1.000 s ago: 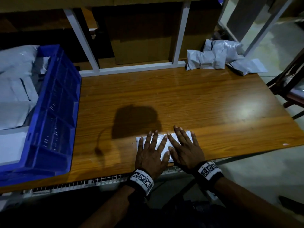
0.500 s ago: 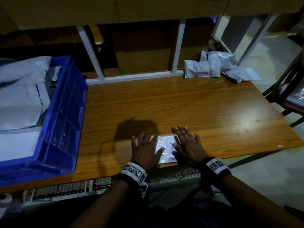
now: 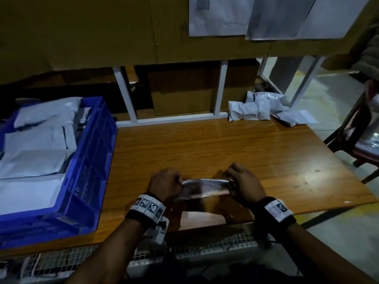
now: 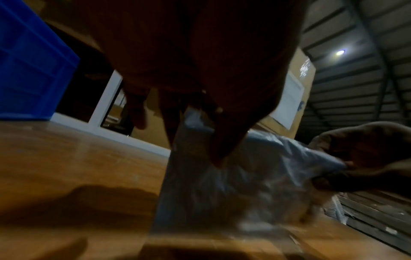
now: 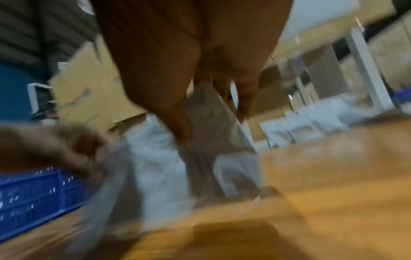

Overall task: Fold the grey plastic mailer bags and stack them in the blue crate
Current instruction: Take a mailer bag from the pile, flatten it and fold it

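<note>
1. Grey bag (image 3: 205, 188) held just above table (image 3: 225, 148) near front edge, stretched betw. both hands.
2. Left hand (image 3: 165, 186) pinches left end; right hand (image 3: 244, 186) pinches right end.
3. Both hands knuckles-up, fingers curled.
4. Blue crate (image 3: 90, 160) at left holds stacked bags.

The right wrist view is smearing badly, so the grey plastic mailer bag (image 5: 155, 168) below the fingers (image 5: 177, 123) is showing only as a pale streak, and its folds are not readable. In the head view both sets of fingers are curling under the knuckles, hiding where they are meeting the bag. Left of the fingers, the blue plastic crate (image 3: 90, 160) is running off the picture's edge.
</note>
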{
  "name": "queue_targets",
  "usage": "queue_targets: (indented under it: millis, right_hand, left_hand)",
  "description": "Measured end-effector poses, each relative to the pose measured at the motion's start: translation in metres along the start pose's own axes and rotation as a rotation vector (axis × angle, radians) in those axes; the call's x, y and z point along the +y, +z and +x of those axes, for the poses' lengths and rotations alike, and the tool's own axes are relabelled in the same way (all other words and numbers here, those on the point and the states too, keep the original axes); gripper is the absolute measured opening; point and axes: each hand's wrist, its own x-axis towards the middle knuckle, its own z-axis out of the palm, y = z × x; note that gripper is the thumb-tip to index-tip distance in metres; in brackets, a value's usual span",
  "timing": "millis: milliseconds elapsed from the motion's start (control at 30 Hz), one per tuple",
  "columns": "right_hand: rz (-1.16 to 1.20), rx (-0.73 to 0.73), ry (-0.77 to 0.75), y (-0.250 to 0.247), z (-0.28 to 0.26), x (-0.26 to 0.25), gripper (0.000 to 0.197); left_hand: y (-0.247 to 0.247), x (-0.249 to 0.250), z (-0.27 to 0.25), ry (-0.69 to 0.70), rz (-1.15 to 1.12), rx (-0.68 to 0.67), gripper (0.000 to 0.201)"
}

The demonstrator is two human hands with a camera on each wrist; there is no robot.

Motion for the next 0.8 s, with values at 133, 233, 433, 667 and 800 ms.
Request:
queue_targets:
  millis: [133,233,433,667,800]
  right_hand:
    - [-0.06,0.16,-0.122,0.006,-0.017,-0.001,0.023]
    - [-0.093,0.008,-0.13,0.031,-0.043,-0.005,0.012]
    - [-0.123,-0.051,-0.113,0.056,-0.097,-0.007,0.023]
    - [-0.171,0.032,-0.031,0.075,-0.046,-0.031,0.047]
    - [-0.229,-0.171,0.022,0.108,-0.04,-0.035,0.062]
  left_hand:
    - [0.008,-0.015,-0.019,0.286,-0.041,0.332,0.048]
    - [0.041,-0.031,-0.036,0.387,0.052,0.211,0.022]
    - [0.069,-0.051,-0.089,0.348,0.036,0.041,0.013]
    - [0.066,-0.016,-0.05,0.36,0.101,0.11,0.043]
    - [0.089,-0.002,-0.03,0.3,0.298,-0.301,0.068]
